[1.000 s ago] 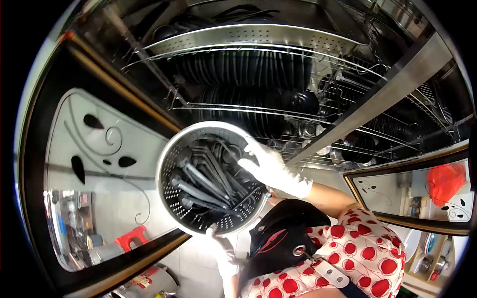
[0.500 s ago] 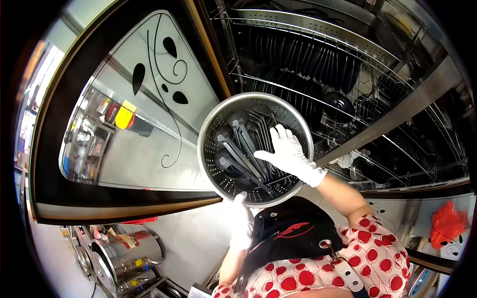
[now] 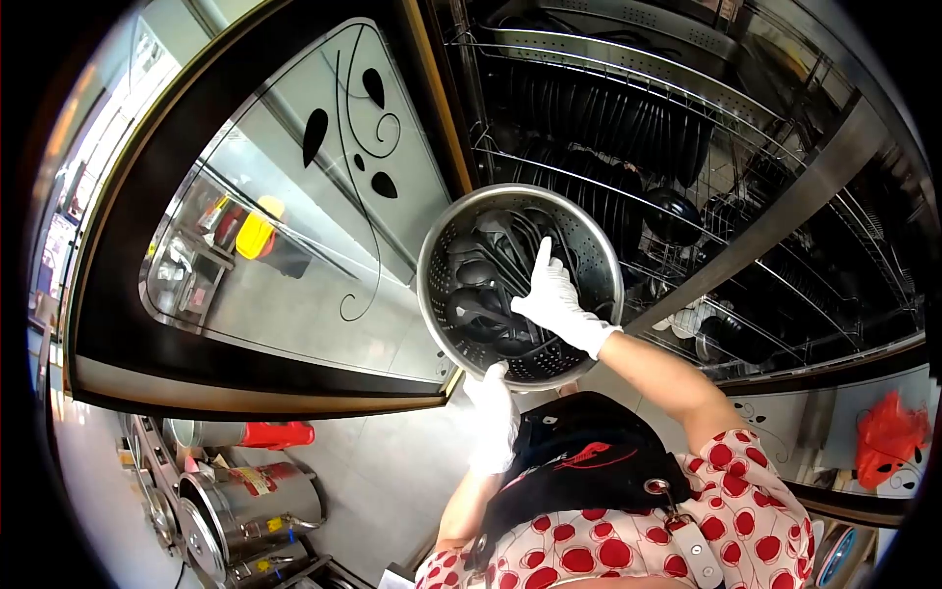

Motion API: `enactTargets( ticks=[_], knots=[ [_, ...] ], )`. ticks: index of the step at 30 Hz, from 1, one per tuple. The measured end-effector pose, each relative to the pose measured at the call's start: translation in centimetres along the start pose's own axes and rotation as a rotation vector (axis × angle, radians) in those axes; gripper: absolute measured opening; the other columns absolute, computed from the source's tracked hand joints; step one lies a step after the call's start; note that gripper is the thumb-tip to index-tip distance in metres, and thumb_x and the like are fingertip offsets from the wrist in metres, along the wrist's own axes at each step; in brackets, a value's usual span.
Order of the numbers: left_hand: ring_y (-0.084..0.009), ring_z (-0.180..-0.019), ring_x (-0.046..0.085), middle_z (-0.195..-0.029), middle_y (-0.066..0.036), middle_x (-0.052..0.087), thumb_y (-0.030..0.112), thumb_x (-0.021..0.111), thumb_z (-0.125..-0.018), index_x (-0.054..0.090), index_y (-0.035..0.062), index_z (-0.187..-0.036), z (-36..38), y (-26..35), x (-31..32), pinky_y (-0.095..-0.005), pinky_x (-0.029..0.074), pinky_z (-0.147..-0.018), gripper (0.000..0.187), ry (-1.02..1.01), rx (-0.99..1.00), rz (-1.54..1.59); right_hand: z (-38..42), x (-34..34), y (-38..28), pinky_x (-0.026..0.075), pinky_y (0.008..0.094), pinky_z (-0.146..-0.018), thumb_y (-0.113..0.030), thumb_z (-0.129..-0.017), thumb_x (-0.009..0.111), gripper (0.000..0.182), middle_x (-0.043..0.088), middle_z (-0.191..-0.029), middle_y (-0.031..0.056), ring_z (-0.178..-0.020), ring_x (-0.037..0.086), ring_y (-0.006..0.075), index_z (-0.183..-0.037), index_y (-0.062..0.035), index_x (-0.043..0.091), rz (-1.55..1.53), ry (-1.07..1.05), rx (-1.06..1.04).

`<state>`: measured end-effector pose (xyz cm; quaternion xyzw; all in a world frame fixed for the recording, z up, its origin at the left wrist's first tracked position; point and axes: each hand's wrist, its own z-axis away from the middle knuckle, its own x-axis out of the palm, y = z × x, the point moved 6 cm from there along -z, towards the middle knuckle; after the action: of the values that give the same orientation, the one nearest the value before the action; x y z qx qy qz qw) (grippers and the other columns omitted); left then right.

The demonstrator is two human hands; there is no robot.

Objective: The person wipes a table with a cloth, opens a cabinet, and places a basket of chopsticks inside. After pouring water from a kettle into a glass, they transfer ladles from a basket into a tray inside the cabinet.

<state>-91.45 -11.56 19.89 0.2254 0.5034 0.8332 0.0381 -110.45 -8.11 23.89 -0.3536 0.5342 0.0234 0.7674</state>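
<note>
A round metal colander point(image 3: 429, 245) with perforated walls holds several black spoons point(image 3: 478, 273), their rounded bowls mostly toward the left and their handles bunched near the middle. My gloved left hand point(image 3: 494, 417) grips the near rim of the colander, its thumb over the edge. Inside the colander, my gloved right hand point(image 3: 559, 302) rests over the spoon handles. Its index finger and thumb are stretched apart; the other fingers look partly bent, and what lies beneath the palm is hidden.
A cabinet with wire racks point(image 3: 579, 162) holds rows of black dishes and a black bowl point(image 3: 672, 213). At left stands an open cabinet door point(image 3: 294, 324) with a glass panel. Lower left is a large steel pot point(image 3: 265, 501); a red plastic bag point(image 3: 891, 440) is at right.
The spoons in the colander have shifted, and more of their bowls now show. My right hand's fingers went from spread to index outstretched with others bent. My left hand stays at the rim.
</note>
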Motion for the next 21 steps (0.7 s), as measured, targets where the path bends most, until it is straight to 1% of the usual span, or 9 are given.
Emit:
enactTargets(
  ticks=[2,5,9,12,13,16,18,19,21],
  knots=[
    [-0.0164,-0.075,0.057,-0.086,-0.006,0.061,-0.004,0.054,-0.073,0.057,-0.0030,-0.102,-0.4,-0.3,0.0,-0.0277,0.047,-0.071,0.030,0.000,0.022,-0.020,-0.6,0.2,0.0,0.051,0.0414,-0.084,-0.028,-0.064,0.078,0.121,0.047,-0.115,0.0317,-0.101,0.056,0.0386,-0.144,0.0055,-0.005,0.040,-0.023,0.030],
    [-0.0177,-0.075,0.059,-0.090,-0.008,0.061,-0.004,0.054,-0.073,0.056,-0.0038,-0.107,-1.0,-0.4,-0.4,-0.0289,0.049,-0.068,0.035,-0.003,0.066,-0.049,-1.7,0.9,1.3,0.051,0.0406,-0.084,-0.021,-0.064,0.074,0.115,0.047,-0.114,0.0375,-0.095,0.060,0.0407,-0.144,0.0069,-0.004,-0.011,-0.120,0.087],
    [-0.0189,-0.068,0.059,-0.089,-0.008,0.061,-0.001,0.053,-0.072,0.056,-0.0038,-0.107,-1.9,0.4,-0.5,-0.0290,0.051,-0.055,0.036,-0.018,0.086,-0.046,-2.0,-0.1,1.5,0.050,0.0400,-0.087,-0.017,-0.065,0.071,0.110,0.050,-0.113,0.0332,-0.095,0.060,0.0400,-0.144,0.0057,-0.001,-0.044,-0.045,0.040],
    [-0.0205,-0.073,0.061,-0.094,-0.011,0.060,-0.005,0.051,-0.076,0.053,-0.0031,-0.111,-1.7,1.3,0.0,-0.0298,0.054,-0.060,0.035,-0.042,-0.037,0.004,-2.2,-2.7,1.4,0.050,0.0397,-0.090,-0.010,-0.067,0.065,0.098,0.053,-0.111,0.0306,-0.098,0.060,0.0394,-0.144,0.0061,0.007,-0.177,0.019,0.023],
    [-0.0211,-0.066,0.061,-0.090,-0.011,0.060,-0.003,0.051,-0.076,0.053,-0.0023,-0.110,-2.3,1.0,-0.2,-0.0301,0.054,-0.047,0.034,-0.053,-0.027,-0.006,-2.2,-3.6,1.2,0.049,0.0395,-0.090,-0.009,-0.067,0.065,0.098,0.053,-0.111,0.0308,-0.099,0.059,0.0395,-0.145,0.0055,0.007,-0.173,0.035,0.002],
    [-0.0201,-0.062,0.058,-0.082,-0.009,0.059,0.000,0.055,-0.072,0.056,-0.0031,-0.102,-2.3,1.9,0.3,-0.0310,0.049,-0.048,0.031,-0.006,-0.032,0.013,-1.8,-5.9,0.5,0.048,0.0374,-0.090,-0.004,-0.068,0.061,0.095,0.058,-0.109,0.0272,-0.100,0.060,0.0370,-0.147,-0.0005,0.008,-0.210,0.084,-0.015],
    [-0.0207,-0.061,0.058,-0.081,-0.009,0.058,0.000,0.055,-0.071,0.056,-0.0032,-0.101,-3.5,1.0,0.1,-0.0315,0.049,-0.048,0.030,-0.020,0.008,0.034,-1.3,-7.6,-1.0,0.043,0.0361,-0.097,-0.001,-0.071,0.058,0.090,0.051,-0.124,0.0272,-0.115,0.053,0.0366,-0.147,-0.0026,0.010,-0.382,0.164,-0.259],
    [-0.0209,-0.060,0.058,-0.081,-0.009,0.058,0.000,0.055,-0.071,0.056,-0.0033,-0.100,-4.0,0.3,-0.2,-0.0318,0.049,-0.048,0.029,-0.025,0.009,0.046,-1.2,-7.9,-1.4,0.037,0.0357,-0.104,0.001,-0.072,0.055,0.086,0.042,-0.136,0.0262,-0.126,0.045,0.0348,-0.147,-0.0019,0.012,-0.506,0.081,-0.271],
    [-0.0213,-0.058,0.057,-0.078,-0.009,0.058,0.001,0.055,-0.072,0.056,-0.0032,-0.095,-4.4,0.1,0.1,-0.0325,0.048,-0.046,0.024,-0.021,0.019,0.055,-1.0,-8.5,-2.5,0.032,0.0344,-0.108,0.003,-0.071,0.054,0.086,0.041,-0.138,0.0248,-0.130,0.041,0.0324,-0.147,-0.0020,0.014,-0.579,0.066,-0.409]
  ],
)
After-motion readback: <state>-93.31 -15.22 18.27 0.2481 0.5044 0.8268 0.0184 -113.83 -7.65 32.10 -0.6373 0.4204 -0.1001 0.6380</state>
